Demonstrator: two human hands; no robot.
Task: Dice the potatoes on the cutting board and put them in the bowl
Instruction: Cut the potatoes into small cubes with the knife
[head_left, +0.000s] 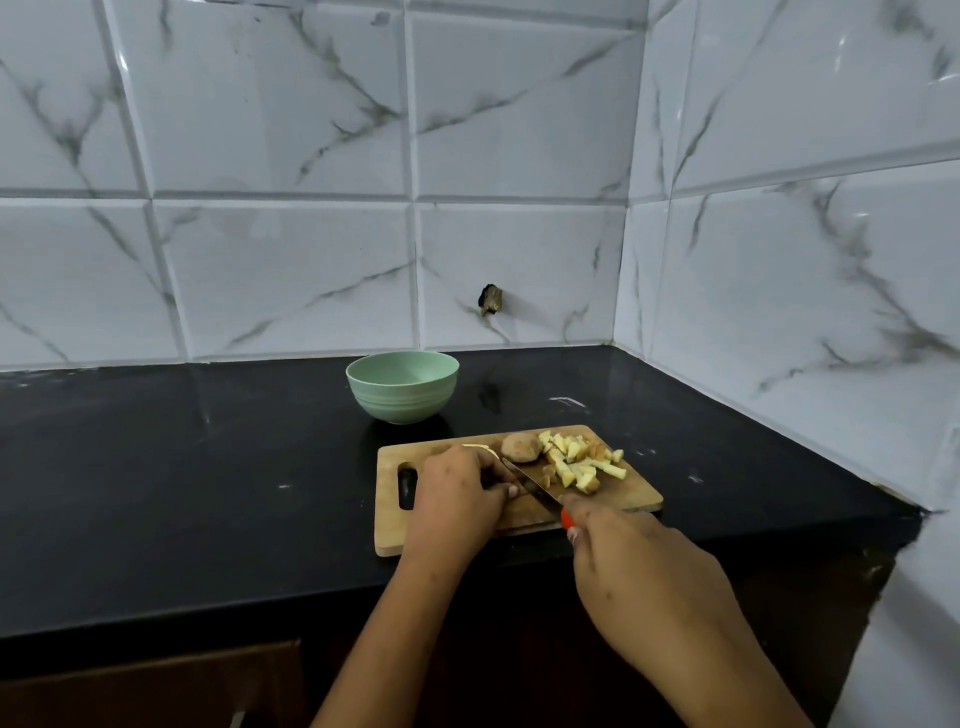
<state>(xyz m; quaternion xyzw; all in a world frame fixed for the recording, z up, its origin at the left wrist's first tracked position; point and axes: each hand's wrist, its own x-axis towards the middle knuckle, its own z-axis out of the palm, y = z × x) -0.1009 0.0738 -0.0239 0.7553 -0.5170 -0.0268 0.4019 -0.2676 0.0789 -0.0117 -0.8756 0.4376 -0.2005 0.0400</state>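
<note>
A wooden cutting board (618, 496) lies on the black counter. On its far right side sits a heap of diced potato pieces (579, 462), with a brown unpeeled potato piece (521, 448) beside it. My left hand (457, 493) curls over a pale potato piece (480, 448) that it mostly hides. My right hand (634, 566) grips the red handle of a knife (530, 486); the blade lies against the left fingers. A green bowl (402, 385) stands behind the board, and nothing shows inside it.
The black counter (208, 493) runs left of the board, its front edge close to me. Marble-patterned tiled walls (519, 270) close the back and the right side, meeting in a corner at the back right. Brown cabinet fronts (156, 686) sit below.
</note>
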